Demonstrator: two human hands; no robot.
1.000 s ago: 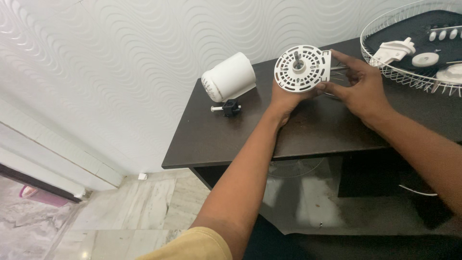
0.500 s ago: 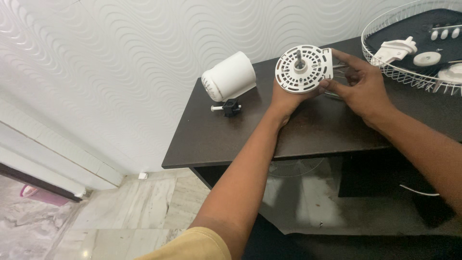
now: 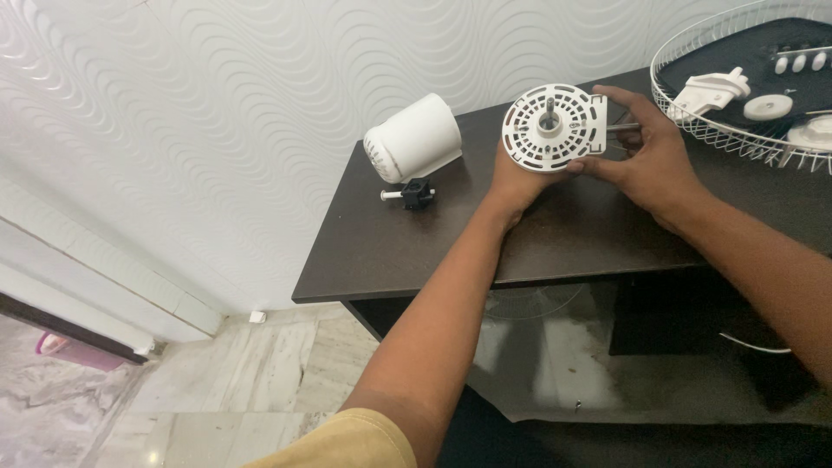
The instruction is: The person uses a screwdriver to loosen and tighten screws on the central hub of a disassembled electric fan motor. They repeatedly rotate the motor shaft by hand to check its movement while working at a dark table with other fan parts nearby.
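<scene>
While both hands (image 3: 641, 160) hold the vented motor disc (image 3: 555, 128), the wire basket (image 3: 693, 121) holds white parts (image 3: 715, 89).

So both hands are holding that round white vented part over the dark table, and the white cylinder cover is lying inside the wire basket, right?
Not quite. The head view shows the white cylinder cover lying on the dark table by the wall, not in the wire basket. The left hand and right hand do hold the round vented part.

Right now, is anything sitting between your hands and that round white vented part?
Nothing visible. The left hand grips the round white vented part from below and the right hand clasps its right side. The white cylindrical cover and wire guard lie off to either side.
</scene>
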